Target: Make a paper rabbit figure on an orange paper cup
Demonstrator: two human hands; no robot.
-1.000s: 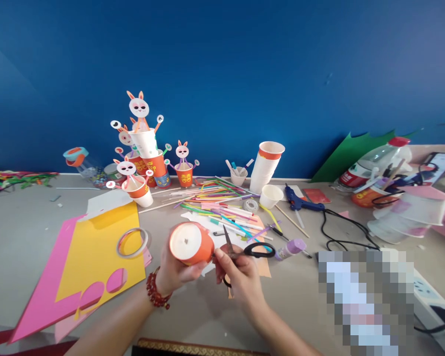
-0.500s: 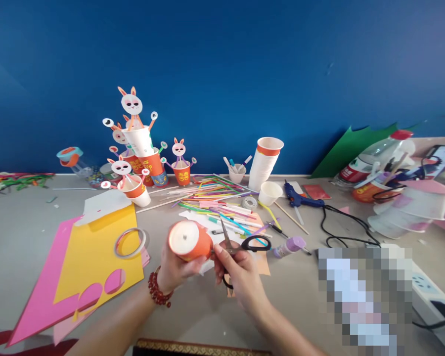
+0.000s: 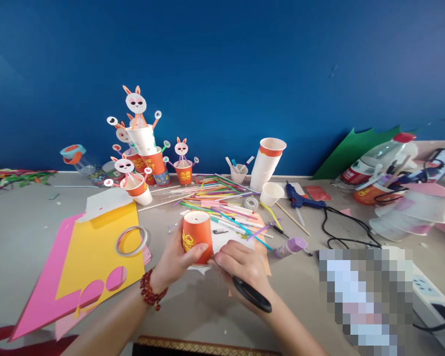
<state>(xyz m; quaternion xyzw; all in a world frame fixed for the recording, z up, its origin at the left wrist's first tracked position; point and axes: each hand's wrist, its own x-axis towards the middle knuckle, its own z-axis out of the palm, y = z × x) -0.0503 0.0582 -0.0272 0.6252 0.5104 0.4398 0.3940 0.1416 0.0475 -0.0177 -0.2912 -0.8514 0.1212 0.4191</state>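
My left hand is wrapped round an orange paper cup, which is upside down with its pale base facing up and yellow characters on its side. A small dark spot marks the middle of the base. Close against the cup's lower right side, my right hand is closed on black-handled scissors. One handle loop sticks out below the hand; the blades are hidden by the fingers and cup. White paper lies on the table behind the hands.
Rabbit-figure cups stand at the back left. Pink and yellow sheets with a tape roll lie left. Behind are coloured sticks and stacked cups. A glue stick, glue gun and power strip sit right.
The orange cup has tipped more upright, showing its yellow characters. My right hand has turned over, so the scissors' blades no longer show and a handle loop points down to the right.
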